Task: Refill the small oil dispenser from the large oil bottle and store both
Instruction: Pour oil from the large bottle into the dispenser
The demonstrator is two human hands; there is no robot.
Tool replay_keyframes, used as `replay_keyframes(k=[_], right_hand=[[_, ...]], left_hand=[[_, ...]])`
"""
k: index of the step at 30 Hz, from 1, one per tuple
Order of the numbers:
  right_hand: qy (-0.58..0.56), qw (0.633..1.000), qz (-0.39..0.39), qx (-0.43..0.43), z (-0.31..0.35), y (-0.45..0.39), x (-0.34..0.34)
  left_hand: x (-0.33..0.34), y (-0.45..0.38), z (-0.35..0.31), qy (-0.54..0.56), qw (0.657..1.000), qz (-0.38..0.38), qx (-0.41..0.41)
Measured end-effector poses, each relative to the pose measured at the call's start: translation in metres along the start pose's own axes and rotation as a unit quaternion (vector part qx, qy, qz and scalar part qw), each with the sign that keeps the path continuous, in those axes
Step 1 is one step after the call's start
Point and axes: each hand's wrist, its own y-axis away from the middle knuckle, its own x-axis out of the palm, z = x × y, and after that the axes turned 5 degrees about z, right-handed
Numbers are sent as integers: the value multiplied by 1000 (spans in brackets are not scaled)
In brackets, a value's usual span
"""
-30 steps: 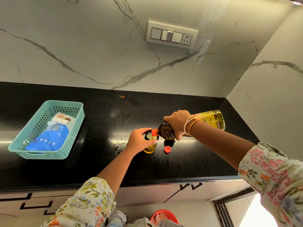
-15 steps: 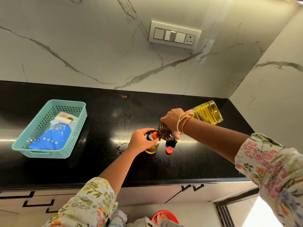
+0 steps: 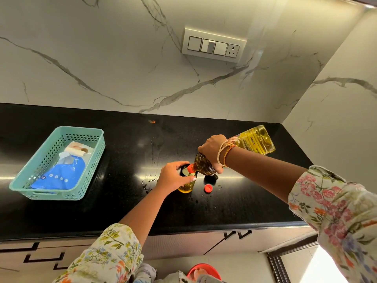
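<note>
Tipping steeply over the black countertop (image 3: 102, 211), the large oil bottle (image 3: 253, 141) runs its long axis from upper right down to lower left: its square base is raised toward the right-hand wall, and its orange neck (image 3: 191, 168) points down into the open mouth of the small oil dispenser (image 3: 186, 185). Yellow oil fills the bottle's raised end, and the part near the neck looks darker amber. The right hand (image 3: 212, 151) has its fingers curled round the bottle's shoulder, gripping it from above, with threads tied at the wrist. The left hand (image 3: 173, 176) wraps round the dispenser's upper part, thumb and fingers circling its dark rim, and holds it upright on the counter near the middle. Yellow oil shows in the dispenser's lower part below the hand; how high it reaches I cannot tell, since the fingers cover it. The two hands are close together but each holds its own vessel.

Just right of the dispenser an orange cap (image 3: 208, 188) lies on the counter, and a small dark piece (image 3: 214, 176) sits behind it under the bottle's neck. A few droplets (image 3: 150, 180) glint on the stone left of the dispenser. Well apart to the left stands a teal perforated basket (image 3: 30, 190) holding a blue pouch (image 3: 59, 176) and a pale packet (image 3: 76, 150). A switch panel (image 3: 213, 45) is on the marble wall.
</note>
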Motion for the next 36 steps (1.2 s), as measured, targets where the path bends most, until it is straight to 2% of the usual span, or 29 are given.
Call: replay_keyframes(k=[9, 16, 25, 32, 36], right_hand=[[-5, 1000, -4, -11, -7, 6, 7], [-130, 991, -42, 0, -13, 19, 43], [-264, 957, -110, 38, 2, 28, 95], [-390, 906, -155, 54, 18, 31, 117], [-419, 887, -180, 70, 26, 32, 122]], left_hand=[[-1, 1, 0, 0, 1000, 3, 5], [-1, 2, -4, -2, 1000, -1, 5], [-3, 6, -10, -7, 1000, -4, -2], [-3, 9, -15, -2, 1000, -1, -8], [-2, 10, -17, 4, 1000, -5, -14]])
